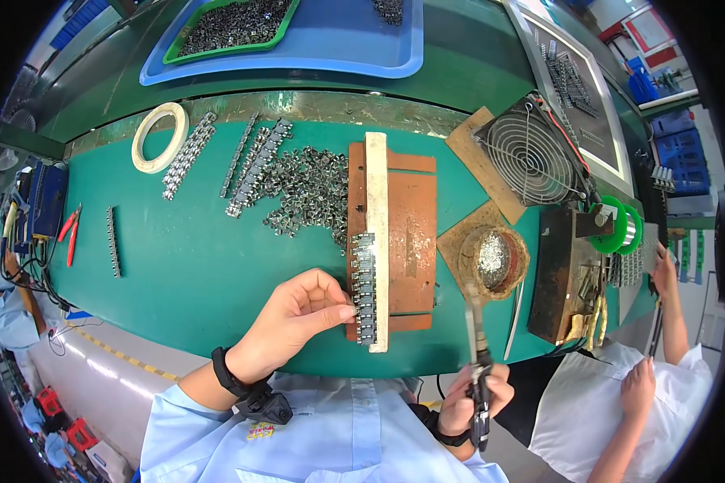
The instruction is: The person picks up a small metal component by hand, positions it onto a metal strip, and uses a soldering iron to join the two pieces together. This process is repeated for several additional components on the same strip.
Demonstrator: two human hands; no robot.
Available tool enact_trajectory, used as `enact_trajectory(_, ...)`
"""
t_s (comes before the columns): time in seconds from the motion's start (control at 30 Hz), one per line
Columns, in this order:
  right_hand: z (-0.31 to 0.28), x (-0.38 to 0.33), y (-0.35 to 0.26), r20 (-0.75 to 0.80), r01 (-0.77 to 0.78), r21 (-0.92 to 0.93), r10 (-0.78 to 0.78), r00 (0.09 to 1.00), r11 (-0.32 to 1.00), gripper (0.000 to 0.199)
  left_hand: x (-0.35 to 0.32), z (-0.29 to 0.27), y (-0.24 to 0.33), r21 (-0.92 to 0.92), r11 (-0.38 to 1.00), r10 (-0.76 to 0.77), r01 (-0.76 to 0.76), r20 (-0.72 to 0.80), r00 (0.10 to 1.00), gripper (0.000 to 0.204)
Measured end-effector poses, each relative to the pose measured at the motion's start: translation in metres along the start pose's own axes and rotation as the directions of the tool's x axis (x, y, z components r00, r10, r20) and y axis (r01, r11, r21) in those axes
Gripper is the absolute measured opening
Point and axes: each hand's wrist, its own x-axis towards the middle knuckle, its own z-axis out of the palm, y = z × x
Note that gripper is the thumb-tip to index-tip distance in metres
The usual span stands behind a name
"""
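Row of small metallic parts [364, 282]: just below the middle of the frame, lined up along the left edge of the pale bar [376, 185] on my red-brown block [411, 233].

My left hand [298, 318] is at the lower centre, touching the row on its left side. Thumb and forefinger are drawn in narrow; whether a single part sits pinched between them, I cannot tell – the tips cover the spot. My right hand [477, 398], lower right of centre, has its fingers wrapped round a dark-handled tool [480, 394]. Its shaft points up the frame towards the round brown cup [520, 262] with silvery flecks inside; the tip is blurred, so contact with the cup is uncertain.

Loose parts [306, 185] lie heaped left of the block, with finished-looking strips [258, 165] beyond them, nearer the upper left. A fan [532, 153] stands at the upper right, and a green spool [635, 232] right of it, lower down.

Step in hand, my judgement: steadying the row while the tool, probably a soldering iron, is readied at the cup. The next move would call for a still left hand and a clean tip brought leftward to the row – fingertips kept clear of the heat.
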Motion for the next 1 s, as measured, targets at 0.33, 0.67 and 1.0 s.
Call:
enact_trajectory(0.33, 0.015, 0.006, -0.005, -0.106, -0.184, -0.066, 0.176, 0.979, 0.981, 0.043, -0.004, -0.002, -0.002, -0.024, 1.000, 0.018, -0.017, 0.050, 0.999, 0.008)
enact_trajectory(0.67, 0.016, 0.002, 0.019, 0.094, -0.120, -0.003, 0.120, 0.988, 0.993, 0.042, 0.005, -0.036, 0.036, 0.960, 0.174, 0.669, -0.222, 0.050, 0.742, 0.012)
enact_trajectory(1.0, 0.012, 0.011, 0.019, 0.153, -0.094, -0.003, 0.094, 0.984, 0.996, 0.041, 0.011, -0.023, 0.036, 0.983, -0.016, 0.680, -0.185, 0.147, 0.719, 0.010)
